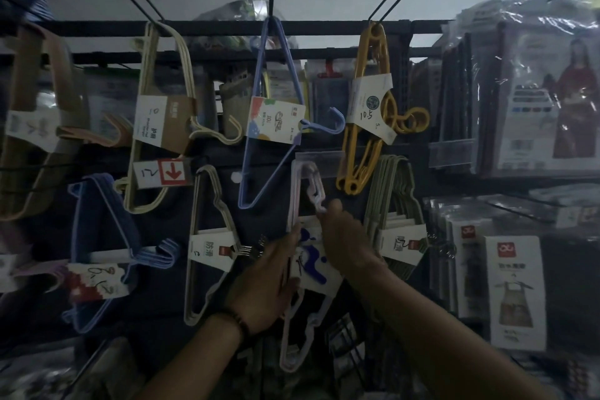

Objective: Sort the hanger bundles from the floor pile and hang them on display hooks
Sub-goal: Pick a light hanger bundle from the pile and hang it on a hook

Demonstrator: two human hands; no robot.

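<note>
Pinching the upper loop of the pale pink hanger bundle (293, 195), the right hand (347, 243) held it just beneath a clear price strip (319, 161) on the dark display panel. The left hand (269, 276) lay with fairly straight fingers against the bundle's left edge, beside its white-and-blue label (313, 261). Whether the loop sat on a hook could not be told. Grey-green hangers (399, 191) hung just right, a beige bundle (211, 250) left.
</note>
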